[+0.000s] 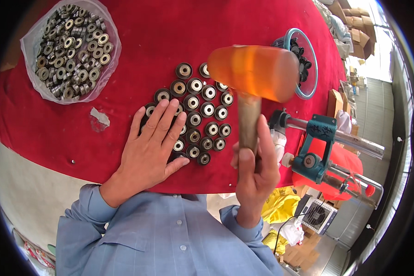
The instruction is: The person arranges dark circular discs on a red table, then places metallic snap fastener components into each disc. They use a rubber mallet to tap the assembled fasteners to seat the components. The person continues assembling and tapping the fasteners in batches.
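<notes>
My right hand (257, 177) grips the wooden handle of a mallet (253, 71) with an amber, see-through head. The mallet is raised over the right side of a group of black rollers (193, 118) with metal bearings in their centres. Several of these rollers stand close together on the red cloth, and the mallet head hides some at the back right. My left hand (149, 145) lies flat with fingers spread over the rollers on the group's left side, partly covering them.
A plastic-lined container (117, 55) full of loose bearings stands at the far left. At the far right is a clear bowl (315, 69) of black parts. A green press (315, 147) with steel rods is at the table's right edge. A plastic scrap (100, 117) lies on the red cloth (170, 27).
</notes>
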A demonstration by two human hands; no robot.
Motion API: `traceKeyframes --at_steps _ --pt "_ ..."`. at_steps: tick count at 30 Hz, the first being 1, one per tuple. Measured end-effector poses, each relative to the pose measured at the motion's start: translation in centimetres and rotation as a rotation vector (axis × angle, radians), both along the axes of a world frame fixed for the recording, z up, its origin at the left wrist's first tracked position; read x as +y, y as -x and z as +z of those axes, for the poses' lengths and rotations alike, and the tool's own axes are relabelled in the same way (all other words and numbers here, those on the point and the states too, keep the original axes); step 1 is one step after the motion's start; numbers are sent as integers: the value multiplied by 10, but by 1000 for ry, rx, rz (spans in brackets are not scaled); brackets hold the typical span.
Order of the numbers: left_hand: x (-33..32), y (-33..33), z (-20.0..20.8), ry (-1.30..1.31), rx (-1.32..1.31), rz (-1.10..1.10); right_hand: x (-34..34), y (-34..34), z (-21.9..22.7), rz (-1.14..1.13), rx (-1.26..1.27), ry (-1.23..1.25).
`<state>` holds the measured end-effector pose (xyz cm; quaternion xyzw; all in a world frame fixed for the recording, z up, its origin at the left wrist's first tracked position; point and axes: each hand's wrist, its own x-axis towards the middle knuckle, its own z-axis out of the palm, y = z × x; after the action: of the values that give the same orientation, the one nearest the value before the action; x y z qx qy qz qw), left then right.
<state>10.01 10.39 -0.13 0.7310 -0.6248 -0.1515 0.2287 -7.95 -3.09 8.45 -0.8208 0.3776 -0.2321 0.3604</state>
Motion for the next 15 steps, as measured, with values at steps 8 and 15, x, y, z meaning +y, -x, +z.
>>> traceKeyframes --at_steps 8,15 --pt "0 0 1 -24 -30 -25 2 7 -29 23 83 -22" --pt "4 1 -3 1 -6 22 14 34 -18 -2 -119 -131"
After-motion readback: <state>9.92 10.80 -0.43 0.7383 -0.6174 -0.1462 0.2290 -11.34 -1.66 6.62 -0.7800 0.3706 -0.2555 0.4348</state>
